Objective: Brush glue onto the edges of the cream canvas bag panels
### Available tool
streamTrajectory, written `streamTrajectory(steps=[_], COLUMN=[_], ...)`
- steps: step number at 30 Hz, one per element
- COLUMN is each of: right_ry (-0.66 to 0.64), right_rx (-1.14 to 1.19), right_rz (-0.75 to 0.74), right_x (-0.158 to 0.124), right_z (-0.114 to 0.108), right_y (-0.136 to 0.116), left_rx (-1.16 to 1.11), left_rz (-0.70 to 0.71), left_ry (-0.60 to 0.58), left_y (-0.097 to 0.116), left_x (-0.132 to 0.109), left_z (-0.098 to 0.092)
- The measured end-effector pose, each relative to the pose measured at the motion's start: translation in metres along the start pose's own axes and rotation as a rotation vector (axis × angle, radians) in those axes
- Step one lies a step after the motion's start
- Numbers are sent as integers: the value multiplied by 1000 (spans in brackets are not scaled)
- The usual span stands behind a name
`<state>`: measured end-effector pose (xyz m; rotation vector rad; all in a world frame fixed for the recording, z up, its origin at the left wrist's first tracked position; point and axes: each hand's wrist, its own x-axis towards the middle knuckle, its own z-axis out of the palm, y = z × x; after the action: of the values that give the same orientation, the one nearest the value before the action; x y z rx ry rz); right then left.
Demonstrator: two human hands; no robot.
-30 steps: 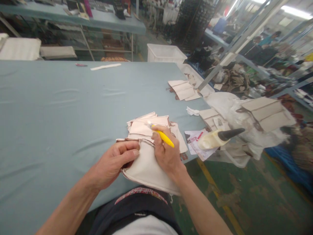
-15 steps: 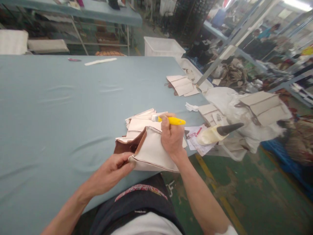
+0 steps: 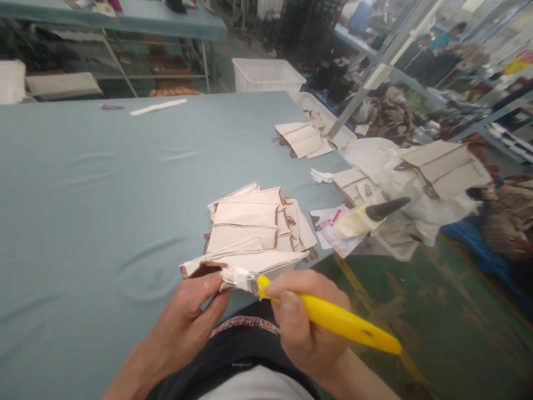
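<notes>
My right hand point(image 3: 302, 325) is closed round a yellow-handled brush point(image 3: 333, 319); its white bristle tip touches the edge of a cream fabric piece with brown trim point(image 3: 250, 261). My left hand point(image 3: 189, 316) pinches that piece from below at its near left end, holding it lifted off the table edge. Just beyond lies a fanned stack of similar cream pieces point(image 3: 254, 219) on the grey-blue table point(image 3: 104, 183).
A cream squeeze bottle with a dark nozzle point(image 3: 366, 215) lies on papers at the table's right edge. More cream pieces point(image 3: 302, 139) lie further back, a white bin point(image 3: 266, 75) stands behind the table, and plastic-wrapped goods point(image 3: 420, 172) sit to the right.
The piece went from flat under my hands to raised and turned edge-on toward me. My right hand drew back from the stack, bringing the brush tip to the piece's near edge.
</notes>
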<state>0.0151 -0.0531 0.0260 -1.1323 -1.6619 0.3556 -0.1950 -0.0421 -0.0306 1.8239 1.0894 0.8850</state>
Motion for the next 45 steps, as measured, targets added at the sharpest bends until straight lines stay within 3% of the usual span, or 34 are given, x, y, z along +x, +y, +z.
streamTrajectory(steps=[3, 7, 11, 14, 20, 25, 30, 33, 36, 41, 45], right_ry=[3, 58, -10, 19, -30, 186, 78, -37, -72, 47, -73], right_rx=[44, 97, 102, 117, 244, 363, 454, 286, 133, 179, 113], right_rz=[-8, 80, 23, 64, 166, 218, 92, -129, -305, -300, -326], right_x=[-3, -12, -14, -14, 2, 18, 18, 27, 38, 38, 37], right_z=[2, -2, -4, -5, -7, -12, -5, 3, 7, 5, 5], right_y=[0, 8, 10, 13, 24, 23, 17, 19, 25, 30, 31], left_rx=[-17, 23, 3, -5, -158, -612, -749, -789, -840, -899, -947], left_rz=[51, 18, 35, 28, -156, -433, -432, -410, -450, -490, -509], left_ry=[-9, -13, -4, 11, 12, 46, -31, -84, -14, 40, 80], left_y=[2, 6, 8, 11, 9, -1, 0, 4, 7, 18, 22], left_x=[3, 3, 3, 5, 13, 22, 25, 27, 30, 39, 42], left_z=[1, 2, 4, 4, 3, -3, -10, -7, -2, 2, 3])
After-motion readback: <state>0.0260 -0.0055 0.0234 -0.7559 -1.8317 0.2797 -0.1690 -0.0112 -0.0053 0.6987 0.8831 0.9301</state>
